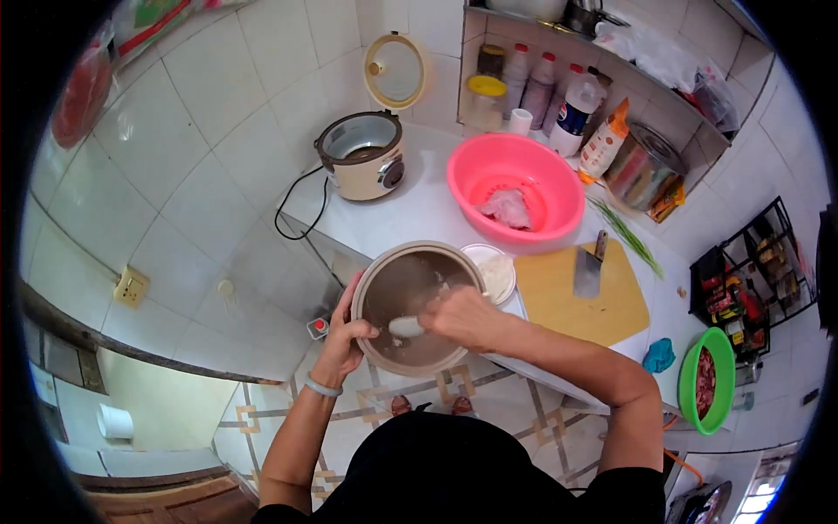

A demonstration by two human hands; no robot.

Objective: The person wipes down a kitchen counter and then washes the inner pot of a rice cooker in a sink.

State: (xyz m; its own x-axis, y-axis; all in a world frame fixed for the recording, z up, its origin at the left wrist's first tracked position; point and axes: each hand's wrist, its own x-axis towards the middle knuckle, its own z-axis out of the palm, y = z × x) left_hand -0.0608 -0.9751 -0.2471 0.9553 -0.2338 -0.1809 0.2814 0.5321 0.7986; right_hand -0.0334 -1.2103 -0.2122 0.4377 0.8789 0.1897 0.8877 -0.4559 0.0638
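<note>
A round cooking pot [373, 281] with a pale rim is held in front of me, its inside dull grey-brown with white bits stuck to it. My left hand [350, 324] grips its left rim, thumb over the edge. Inside, a white spoon or rice paddle [406, 327] is in my right hand [461, 319]; the fist hides its handle. Just right of the pot, partly covered by it, a white plate [473, 250] carries a white food that looks like cooked rice [497, 274].
A rice cooker [363, 177] stands with its lid up. Beyond the plate are a pink basin [461, 190] holding a pale wet item, a cutting board [556, 314] with a cleaver [588, 272], green stalks [625, 234] and a green basin [722, 393] of meat. Bottles [540, 85] line the back.
</note>
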